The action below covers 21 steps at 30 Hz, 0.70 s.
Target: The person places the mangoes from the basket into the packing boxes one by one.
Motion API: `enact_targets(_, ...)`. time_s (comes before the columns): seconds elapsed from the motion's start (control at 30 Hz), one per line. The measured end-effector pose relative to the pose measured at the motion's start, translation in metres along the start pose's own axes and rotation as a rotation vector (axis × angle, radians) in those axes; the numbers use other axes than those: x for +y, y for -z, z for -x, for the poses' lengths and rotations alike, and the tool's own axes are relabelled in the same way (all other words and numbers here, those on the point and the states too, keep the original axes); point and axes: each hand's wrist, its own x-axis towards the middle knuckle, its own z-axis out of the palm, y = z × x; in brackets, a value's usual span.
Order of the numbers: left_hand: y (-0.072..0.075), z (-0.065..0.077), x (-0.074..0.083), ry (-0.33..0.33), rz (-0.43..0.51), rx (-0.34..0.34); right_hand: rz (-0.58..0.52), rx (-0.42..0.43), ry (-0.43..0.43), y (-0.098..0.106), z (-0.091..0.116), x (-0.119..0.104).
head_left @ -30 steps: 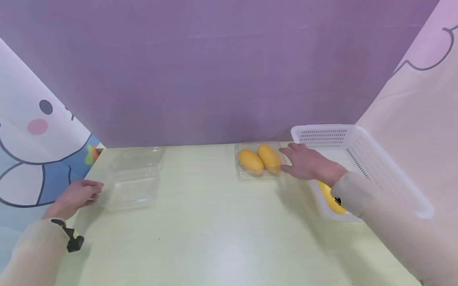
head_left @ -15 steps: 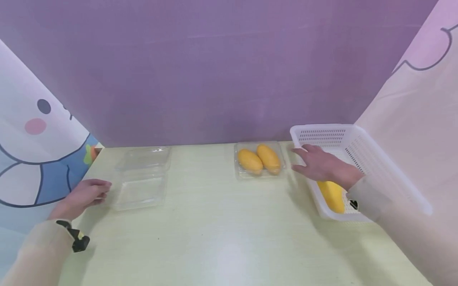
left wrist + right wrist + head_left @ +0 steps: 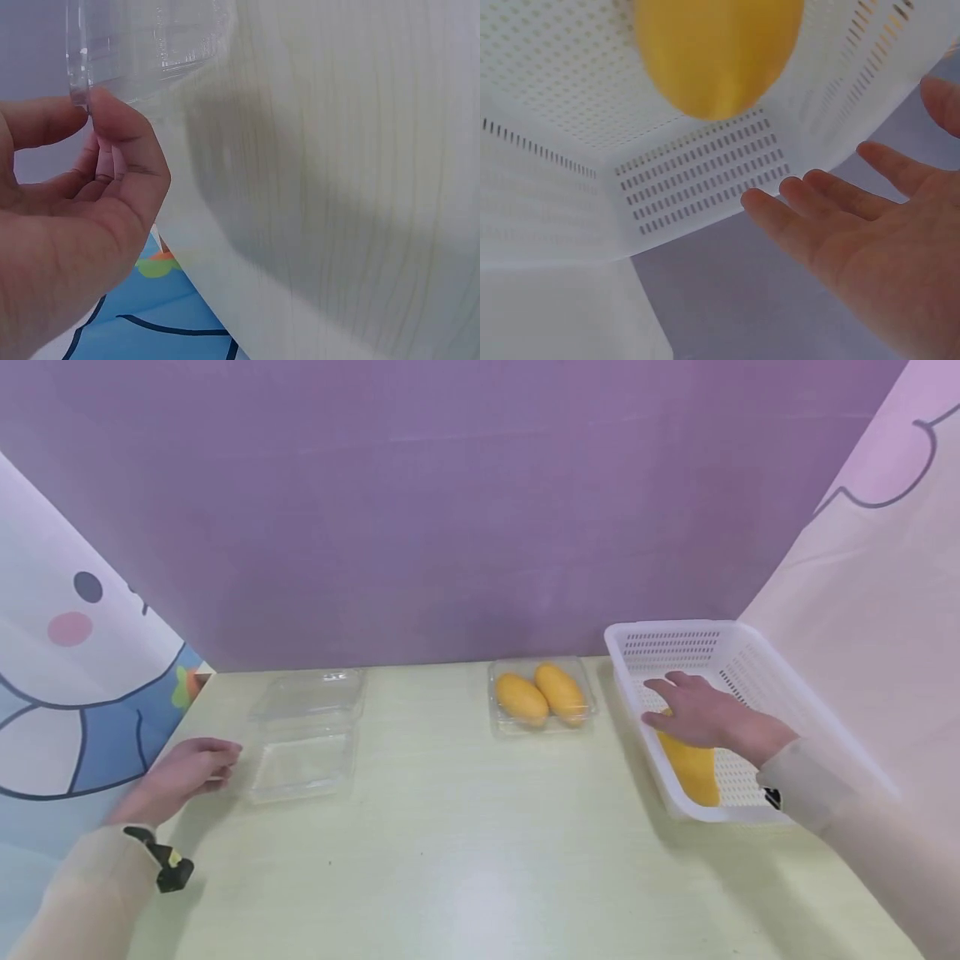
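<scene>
In the left wrist view, thumb and forefinger of my left hand (image 3: pixel 90 172) pinch the edge of a clear plastic clamshell box (image 3: pixel 150 45). From the head camera this clamshell box (image 3: pixel 303 764) lies unfolded on the table at left, nothing inside. My right hand (image 3: pixel 693 710) hovers over the white basket (image 3: pixel 693 812), fingers spread and nothing held. Below it in the basket lies a yellow mango (image 3: pixel 692 772), partly hidden by the hand. The right wrist view shows this mango (image 3: pixel 720 52) apart from the fingertips (image 3: pixel 757 201).
Two mangoes (image 3: pixel 522 699) sit side by side in another clear plastic box (image 3: pixel 504 725) at the back of the table (image 3: pixel 450 843). A purple backdrop (image 3: pixel 450 527) rises behind the table edge. Printed cloth walls (image 3: pixel 45 685) stand at both sides.
My right hand has moved right, away from the box with two mangoes and over the basket. The left hand and its clamshell box have shifted a little to the right.
</scene>
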Motion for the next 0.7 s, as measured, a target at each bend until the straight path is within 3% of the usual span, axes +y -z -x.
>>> enact_targets(0.3,-0.006,-0.001,0.002,-0.001,-0.008,-0.004,-0.014,-0.004,-0.002,0.000,0.005,0.013)
enact_targets(0.7,-0.020,-0.003,0.011,-0.043,-0.004,-0.019,-0.053,-0.078,-0.042,-0.010,0.005,0.025)
